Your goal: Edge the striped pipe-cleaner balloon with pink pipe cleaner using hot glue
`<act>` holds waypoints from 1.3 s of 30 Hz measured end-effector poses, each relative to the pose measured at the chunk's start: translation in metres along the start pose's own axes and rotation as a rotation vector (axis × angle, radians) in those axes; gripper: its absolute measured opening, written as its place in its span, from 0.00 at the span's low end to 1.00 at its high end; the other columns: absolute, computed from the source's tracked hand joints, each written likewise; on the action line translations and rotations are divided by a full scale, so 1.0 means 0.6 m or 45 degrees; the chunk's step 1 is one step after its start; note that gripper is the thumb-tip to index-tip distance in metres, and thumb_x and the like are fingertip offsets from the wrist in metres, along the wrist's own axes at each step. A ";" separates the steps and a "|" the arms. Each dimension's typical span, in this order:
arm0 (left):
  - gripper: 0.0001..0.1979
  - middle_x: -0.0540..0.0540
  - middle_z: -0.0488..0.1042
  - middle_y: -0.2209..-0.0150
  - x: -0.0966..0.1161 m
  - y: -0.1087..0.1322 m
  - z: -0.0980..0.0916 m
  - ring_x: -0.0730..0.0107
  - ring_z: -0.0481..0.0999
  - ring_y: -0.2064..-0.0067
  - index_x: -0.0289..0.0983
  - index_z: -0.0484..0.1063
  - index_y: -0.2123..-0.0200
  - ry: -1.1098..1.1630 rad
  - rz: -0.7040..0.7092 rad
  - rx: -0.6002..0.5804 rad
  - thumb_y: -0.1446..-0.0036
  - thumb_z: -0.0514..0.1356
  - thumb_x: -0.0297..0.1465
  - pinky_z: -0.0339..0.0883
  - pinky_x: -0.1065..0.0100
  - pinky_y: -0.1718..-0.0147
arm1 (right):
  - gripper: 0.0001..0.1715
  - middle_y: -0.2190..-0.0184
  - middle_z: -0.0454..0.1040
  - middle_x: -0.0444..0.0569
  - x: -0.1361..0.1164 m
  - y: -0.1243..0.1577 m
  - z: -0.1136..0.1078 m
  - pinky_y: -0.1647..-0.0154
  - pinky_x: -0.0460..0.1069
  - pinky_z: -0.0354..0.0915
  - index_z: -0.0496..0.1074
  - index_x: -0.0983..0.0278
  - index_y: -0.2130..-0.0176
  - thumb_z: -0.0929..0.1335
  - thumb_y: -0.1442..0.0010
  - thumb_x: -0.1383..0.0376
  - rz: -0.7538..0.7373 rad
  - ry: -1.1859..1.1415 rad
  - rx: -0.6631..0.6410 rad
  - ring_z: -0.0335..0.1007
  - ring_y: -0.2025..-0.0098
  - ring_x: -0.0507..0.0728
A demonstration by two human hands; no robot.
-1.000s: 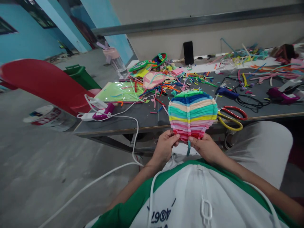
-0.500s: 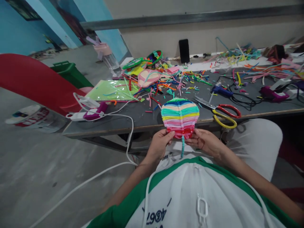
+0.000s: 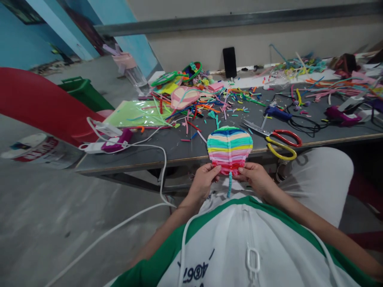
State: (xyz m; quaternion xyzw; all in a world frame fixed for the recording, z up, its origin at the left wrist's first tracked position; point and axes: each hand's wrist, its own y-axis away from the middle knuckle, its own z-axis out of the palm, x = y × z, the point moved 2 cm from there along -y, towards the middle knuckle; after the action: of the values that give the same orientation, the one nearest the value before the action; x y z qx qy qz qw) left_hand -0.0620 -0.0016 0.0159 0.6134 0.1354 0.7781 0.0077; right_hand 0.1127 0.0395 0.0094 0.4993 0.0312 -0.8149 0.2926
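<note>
A balloon-shaped craft piece [image 3: 229,148] made of striped pipe cleaners in blue, cream, green, yellow, pink and red stands upright in front of me, over the near edge of the grey table [image 3: 179,153]. My left hand [image 3: 204,182] pinches its lower left edge and my right hand [image 3: 254,180] pinches its lower right edge. A teal pipe-cleaner stem [image 3: 229,186] hangs down from the bottom between my hands.
Red and yellow scissors [image 3: 278,140] lie just right of the piece. Glue guns, blue [image 3: 278,114] and purple [image 3: 115,142], rest on the table with cords. Loose pipe-cleaner scraps [image 3: 227,99] litter the middle. A black phone [image 3: 229,62] leans at the wall. A red chair [image 3: 44,105] stands left.
The striped piece has dropped lower and moved farther from the camera, so it looks smaller. Both hands keep their pinch on its bottom edge.
</note>
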 end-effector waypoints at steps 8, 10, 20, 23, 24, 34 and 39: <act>0.11 0.50 0.71 0.73 0.013 0.014 0.003 0.75 0.68 0.74 0.35 0.72 0.67 -0.104 0.239 -0.003 0.48 0.62 0.37 0.63 0.72 0.72 | 0.17 0.63 0.79 0.50 -0.018 0.008 0.010 0.51 0.56 0.67 0.77 0.64 0.61 0.72 0.50 0.58 -0.057 0.118 -0.087 0.76 0.61 0.58; 0.09 0.50 0.71 0.75 0.028 0.025 0.005 0.73 0.69 0.73 0.35 0.72 0.67 -0.137 0.311 0.017 0.48 0.62 0.36 0.64 0.71 0.71 | 0.20 0.57 0.77 0.51 -0.031 0.016 0.008 0.47 0.58 0.64 0.75 0.62 0.56 0.72 0.49 0.58 -0.143 0.232 -0.029 0.73 0.55 0.59; 0.09 0.42 0.73 0.64 0.095 0.072 0.054 0.65 0.73 0.61 0.37 0.72 0.61 -1.015 1.398 -0.017 0.46 0.58 0.24 0.69 0.66 0.60 | 0.39 0.39 0.61 0.52 -0.080 0.074 0.070 0.39 0.58 0.55 0.61 0.56 0.42 0.74 0.51 0.62 -0.535 0.212 -0.266 0.58 0.39 0.59; 0.12 0.40 0.74 0.61 0.095 0.074 0.082 0.63 0.73 0.58 0.35 0.71 0.56 -1.200 1.531 -0.264 0.45 0.59 0.26 0.70 0.65 0.57 | 0.26 0.49 0.71 0.53 -0.084 0.072 0.077 0.46 0.57 0.62 0.68 0.61 0.50 0.72 0.48 0.61 -0.444 0.035 -0.154 0.69 0.50 0.59; 0.13 0.39 0.74 0.59 0.096 0.076 0.088 0.63 0.73 0.56 0.35 0.70 0.55 -1.226 1.534 -0.330 0.45 0.60 0.28 0.70 0.64 0.56 | 0.22 0.51 0.73 0.53 -0.085 0.068 0.072 0.47 0.57 0.63 0.70 0.62 0.52 0.71 0.46 0.61 -0.438 -0.028 -0.084 0.71 0.52 0.58; 0.15 0.45 0.73 0.59 0.113 0.020 0.020 0.70 0.73 0.62 0.38 0.70 0.52 -0.374 0.608 0.244 0.42 0.57 0.35 0.68 0.71 0.66 | 0.19 0.54 0.76 0.53 -0.096 0.014 -0.009 0.53 0.57 0.70 0.73 0.63 0.55 0.72 0.49 0.65 -0.241 -0.317 -0.176 0.74 0.54 0.62; 0.14 0.45 0.76 0.65 0.086 -0.007 0.050 0.72 0.73 0.68 0.34 0.72 0.59 0.084 0.186 -0.147 0.44 0.59 0.38 0.66 0.71 0.68 | 0.18 0.56 0.77 0.53 -0.075 0.005 -0.005 0.53 0.56 0.70 0.73 0.65 0.55 0.70 0.47 0.66 -0.164 -0.314 -0.207 0.75 0.56 0.61</act>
State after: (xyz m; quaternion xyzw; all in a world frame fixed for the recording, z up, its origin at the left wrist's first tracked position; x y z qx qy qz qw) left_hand -0.0464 0.0175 0.0708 0.5942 0.0456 0.8028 -0.0181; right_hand 0.1317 0.0579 0.0460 0.3672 0.0930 -0.8819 0.2806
